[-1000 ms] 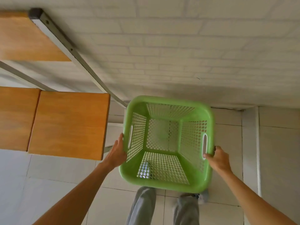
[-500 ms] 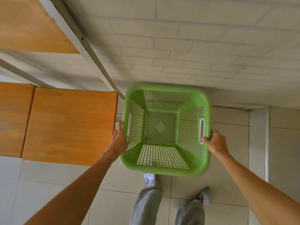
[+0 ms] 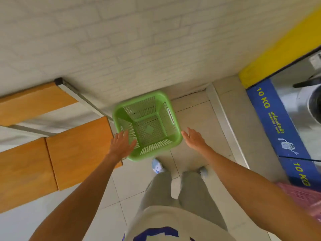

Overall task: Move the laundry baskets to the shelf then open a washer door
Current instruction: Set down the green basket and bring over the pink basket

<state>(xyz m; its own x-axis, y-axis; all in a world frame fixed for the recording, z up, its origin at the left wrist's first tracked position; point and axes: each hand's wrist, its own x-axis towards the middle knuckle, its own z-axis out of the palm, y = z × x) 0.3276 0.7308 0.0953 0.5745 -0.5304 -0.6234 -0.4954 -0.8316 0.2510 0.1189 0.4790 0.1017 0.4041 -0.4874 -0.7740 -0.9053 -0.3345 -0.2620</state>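
Nearest, at 6 o'clock, the person's grey trousers (image 3: pixel 175 193) and light shoes stand on pale floor tiles (image 3: pixel 194 119). Both hands reach forward with fingers spread and grip nothing: the left hand (image 3: pixel 121 145) at about 10 o'clock of the feet overlaps the near-left rim of the green laundry basket (image 3: pixel 147 126), though whether it touches cannot be told; the right hand (image 3: pixel 193 138) at 1 o'clock lies just beside the basket's near-right corner, apart from it.

The basket, at 12 o'clock, is an open-weave green plastic tub with slot handles, empty, tilted slightly, seemingly on the floor beside the end of the wooden shelf (image 3: pixel 76 152) at 9 o'clock. A higher shelf board (image 3: pixel 34 101) on a grey metal frame lies farther off at 10 o'clock.

At 4 o'clock a pink basket (image 3: pixel 305 199) shows partly at the edge. At 2 o'clock is a washer (image 3: pixel 312 105) with a blue panel (image 3: pixel 276 126) marked "10 KG" and a yellow band above. A white brick wall (image 3: pixel 139 40) fills the far side.
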